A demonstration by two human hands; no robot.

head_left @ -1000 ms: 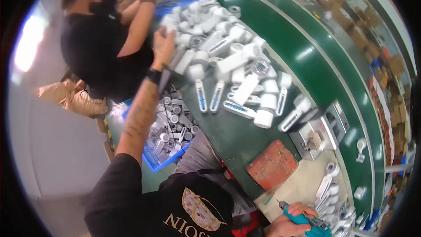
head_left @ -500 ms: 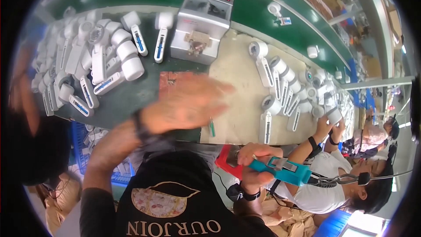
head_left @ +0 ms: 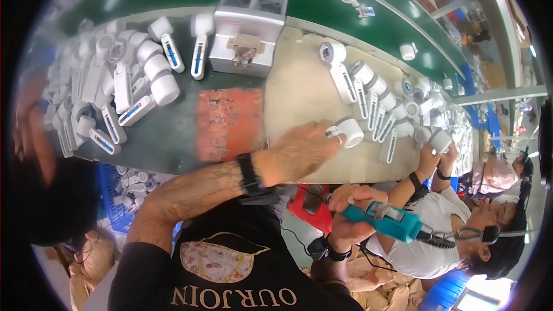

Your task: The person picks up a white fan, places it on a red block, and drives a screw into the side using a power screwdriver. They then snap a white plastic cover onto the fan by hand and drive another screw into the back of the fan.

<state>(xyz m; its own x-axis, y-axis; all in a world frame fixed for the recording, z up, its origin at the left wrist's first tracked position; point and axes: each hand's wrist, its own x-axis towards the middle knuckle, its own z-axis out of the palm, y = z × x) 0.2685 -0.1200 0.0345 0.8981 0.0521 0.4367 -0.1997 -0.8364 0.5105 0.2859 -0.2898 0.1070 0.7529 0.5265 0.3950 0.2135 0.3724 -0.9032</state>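
My left hand (head_left: pixel 302 151) reaches across the beige mat (head_left: pixel 305 101) and its fingers close on the round head of a white handheld device (head_left: pixel 347 132) lying there. My right hand (head_left: pixel 348 224) sits low near my body, gripping a teal electric screwdriver (head_left: pixel 391 222) with a black cable. More white devices (head_left: pixel 374 95) lie in a row to the right on the mat. A black band is on my left wrist.
A grey machine box (head_left: pixel 247 23) stands at the back. A red-orange pad (head_left: pixel 230 124) lies beside the mat. A pile of white devices (head_left: pixel 115 86) covers the green bench at left. A blue crate (head_left: pixel 124 196) sits below. A co-worker's hands (head_left: pixel 435 150) hold a device at right.
My left hand has moved right from mid-air over the bench down onto a white device on the mat. The screwdriver hand stayed low. The view shifted slightly.
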